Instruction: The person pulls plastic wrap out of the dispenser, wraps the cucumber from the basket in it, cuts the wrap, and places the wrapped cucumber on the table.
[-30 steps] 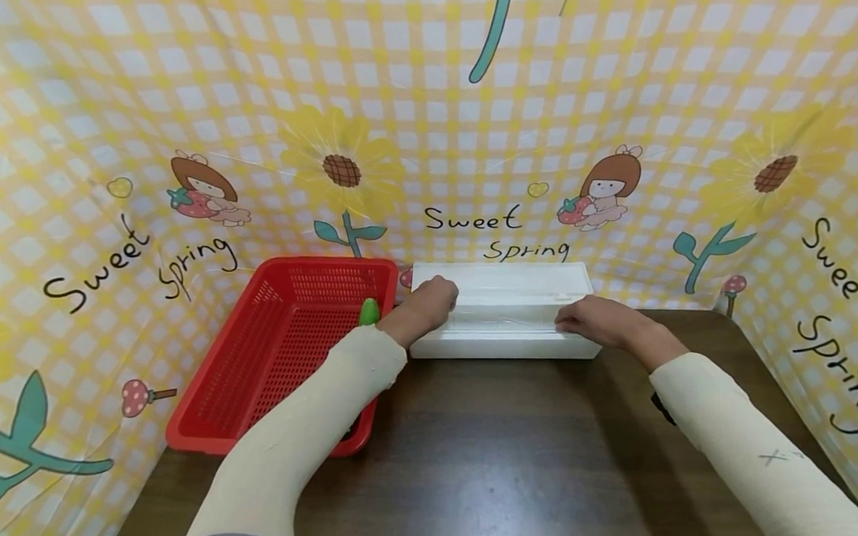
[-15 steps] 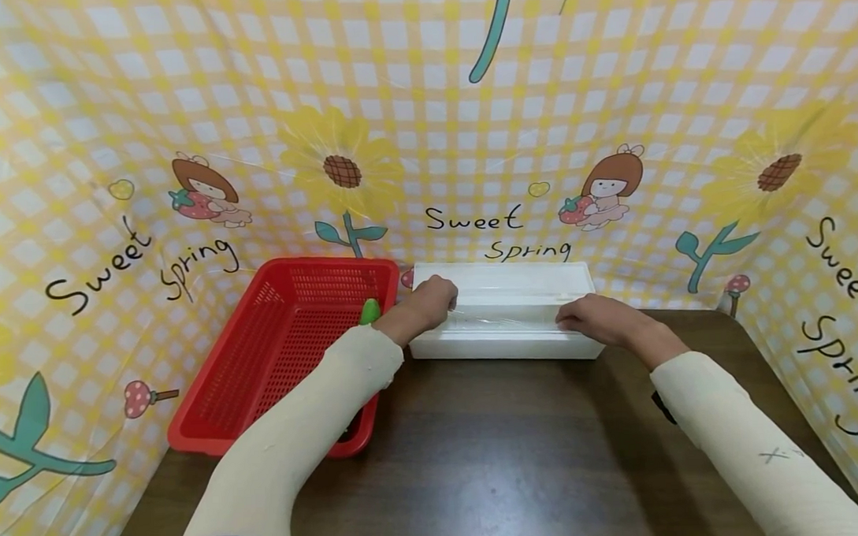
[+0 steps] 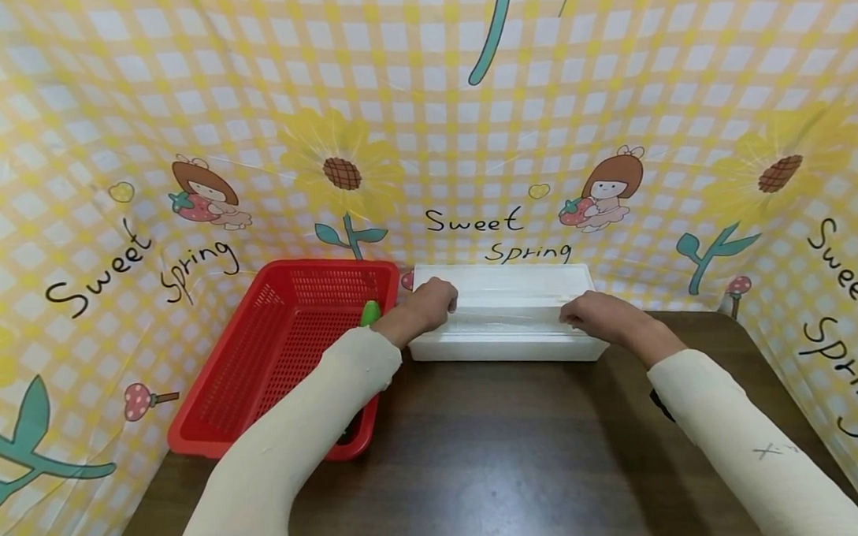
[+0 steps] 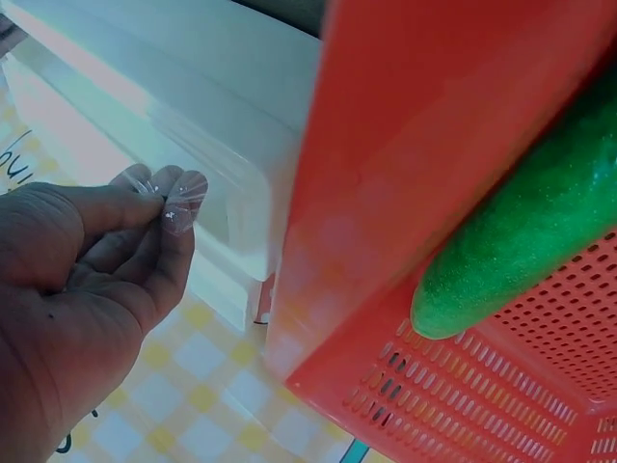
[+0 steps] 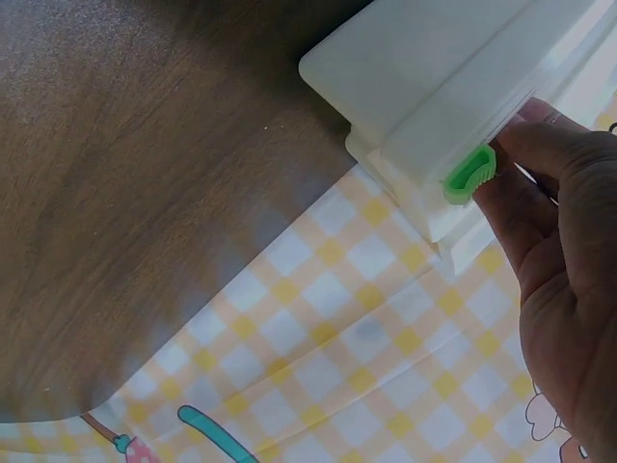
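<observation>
A long white cling film dispenser (image 3: 506,348) stands at the back of the table, its lid raised toward the cloth. My left hand (image 3: 432,301) pinches clear cling film (image 4: 178,207) between thumb and fingertips over the dispenser's left end. Across the opening the film stretches to my right hand (image 3: 597,317), whose thumb and fingers pinch together at the right end. A small green slider (image 5: 470,176) sits at that end, right beside the right fingers. The film in the right fingers is mostly hidden.
A red perforated basket (image 3: 220,370) stands left of the dispenser, under the left forearm. Inside lies a long green cucumber-like thing (image 4: 521,222) with a rounded tip. A checked cloth (image 3: 453,141) hangs behind and around the brown table (image 3: 492,455).
My right hand has risen slightly from the dispenser's front edge. The left hand stays nearly in place, holding the film. Basket and dispenser have barely shifted.
</observation>
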`<action>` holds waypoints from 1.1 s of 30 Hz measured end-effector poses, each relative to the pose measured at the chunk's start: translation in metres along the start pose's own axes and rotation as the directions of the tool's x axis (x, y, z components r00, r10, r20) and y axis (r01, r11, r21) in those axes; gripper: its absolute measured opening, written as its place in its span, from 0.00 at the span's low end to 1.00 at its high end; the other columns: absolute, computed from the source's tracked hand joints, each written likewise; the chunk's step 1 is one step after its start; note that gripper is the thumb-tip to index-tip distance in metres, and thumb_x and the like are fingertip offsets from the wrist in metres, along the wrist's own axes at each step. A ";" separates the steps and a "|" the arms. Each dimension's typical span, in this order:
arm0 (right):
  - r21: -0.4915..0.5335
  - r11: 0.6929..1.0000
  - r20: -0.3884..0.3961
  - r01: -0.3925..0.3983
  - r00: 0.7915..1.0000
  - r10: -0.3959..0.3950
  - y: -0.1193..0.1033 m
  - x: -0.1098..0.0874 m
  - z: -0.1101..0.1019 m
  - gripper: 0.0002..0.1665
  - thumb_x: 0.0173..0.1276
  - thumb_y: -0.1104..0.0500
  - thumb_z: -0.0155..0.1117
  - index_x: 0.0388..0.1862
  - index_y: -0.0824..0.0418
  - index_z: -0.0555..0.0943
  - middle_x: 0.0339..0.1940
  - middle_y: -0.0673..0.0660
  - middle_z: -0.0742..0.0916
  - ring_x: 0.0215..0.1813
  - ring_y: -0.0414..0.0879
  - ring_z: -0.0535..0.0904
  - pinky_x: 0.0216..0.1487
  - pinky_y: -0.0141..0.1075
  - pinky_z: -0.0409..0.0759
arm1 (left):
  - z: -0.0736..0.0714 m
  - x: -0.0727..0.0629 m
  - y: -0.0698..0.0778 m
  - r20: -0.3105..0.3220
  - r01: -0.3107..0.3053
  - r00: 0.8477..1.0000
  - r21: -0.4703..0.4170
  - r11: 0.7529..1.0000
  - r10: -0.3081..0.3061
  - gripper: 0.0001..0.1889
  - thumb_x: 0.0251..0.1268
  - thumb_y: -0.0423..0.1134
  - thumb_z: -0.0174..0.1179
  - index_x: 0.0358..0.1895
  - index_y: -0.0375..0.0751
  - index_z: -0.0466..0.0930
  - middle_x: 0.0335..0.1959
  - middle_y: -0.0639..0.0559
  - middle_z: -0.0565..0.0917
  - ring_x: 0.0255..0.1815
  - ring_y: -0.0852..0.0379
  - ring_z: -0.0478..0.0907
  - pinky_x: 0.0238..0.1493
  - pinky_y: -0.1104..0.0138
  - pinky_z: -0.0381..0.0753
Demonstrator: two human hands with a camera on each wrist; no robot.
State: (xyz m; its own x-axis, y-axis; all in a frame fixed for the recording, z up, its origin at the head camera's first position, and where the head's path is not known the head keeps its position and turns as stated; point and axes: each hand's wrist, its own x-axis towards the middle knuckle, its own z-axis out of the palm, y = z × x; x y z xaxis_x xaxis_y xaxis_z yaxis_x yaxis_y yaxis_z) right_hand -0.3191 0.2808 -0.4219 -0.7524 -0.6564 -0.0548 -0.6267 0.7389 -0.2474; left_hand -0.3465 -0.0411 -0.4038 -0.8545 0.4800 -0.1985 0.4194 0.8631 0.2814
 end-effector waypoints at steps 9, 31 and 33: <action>-0.011 0.999 -0.029 0.036 0.999 -0.037 0.005 0.000 0.001 0.20 0.65 0.81 0.51 0.19 0.62 0.65 0.21 0.43 0.56 0.24 0.36 0.49 0.30 0.31 0.51 | -0.002 -0.002 -0.003 0.035 -0.039 0.999 0.001 0.999 0.039 0.13 0.69 0.25 0.56 0.50 0.38 0.87 0.50 0.44 0.87 0.49 0.49 0.79 0.58 0.59 0.82; -0.063 0.998 0.034 0.001 0.999 0.001 -0.006 -0.011 -0.019 0.10 0.72 0.72 0.61 0.45 0.65 0.88 0.38 0.58 0.91 0.40 0.46 0.86 0.44 0.44 0.86 | -0.011 -0.016 -0.001 -0.002 -0.067 0.998 0.001 0.998 0.067 0.16 0.68 0.27 0.63 0.55 0.41 0.88 0.53 0.44 0.88 0.52 0.50 0.84 0.60 0.56 0.83; -0.065 0.998 0.047 0.002 0.999 0.001 -0.008 -0.011 -0.021 0.11 0.72 0.71 0.61 0.46 0.66 0.88 0.39 0.58 0.91 0.41 0.47 0.87 0.45 0.44 0.86 | -0.011 -0.018 0.001 0.002 -0.049 0.999 0.001 0.999 0.049 0.17 0.67 0.27 0.64 0.57 0.42 0.87 0.54 0.45 0.88 0.54 0.50 0.84 0.61 0.56 0.83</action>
State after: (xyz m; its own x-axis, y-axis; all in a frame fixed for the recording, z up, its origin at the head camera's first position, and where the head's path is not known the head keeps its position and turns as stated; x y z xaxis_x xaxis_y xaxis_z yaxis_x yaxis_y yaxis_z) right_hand -0.3096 0.2855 -0.3990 -0.7425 -0.6624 -0.1000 -0.6403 0.7456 -0.1845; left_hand -0.3343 -0.0508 -0.3899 -0.8322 0.5221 -0.1867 0.4611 0.8386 0.2900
